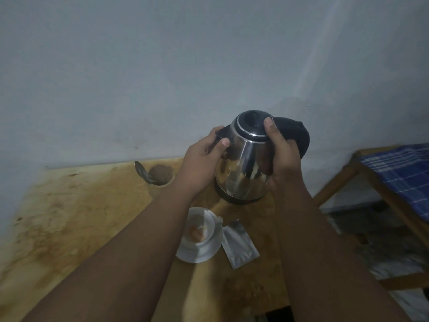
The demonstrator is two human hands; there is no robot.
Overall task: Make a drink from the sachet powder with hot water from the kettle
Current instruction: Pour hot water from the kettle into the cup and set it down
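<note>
Kettle, unlabelled steel, clasped by both hands' grip, left and right, above cup

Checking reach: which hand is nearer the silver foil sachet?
Right. The right hand grips the steel kettle above the silver foil sachet; the left hand is farther left.

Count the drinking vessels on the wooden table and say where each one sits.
2: a white cup on its saucer below the kettle, and a cup of brown powder by the wall. None seems hidden.
</note>
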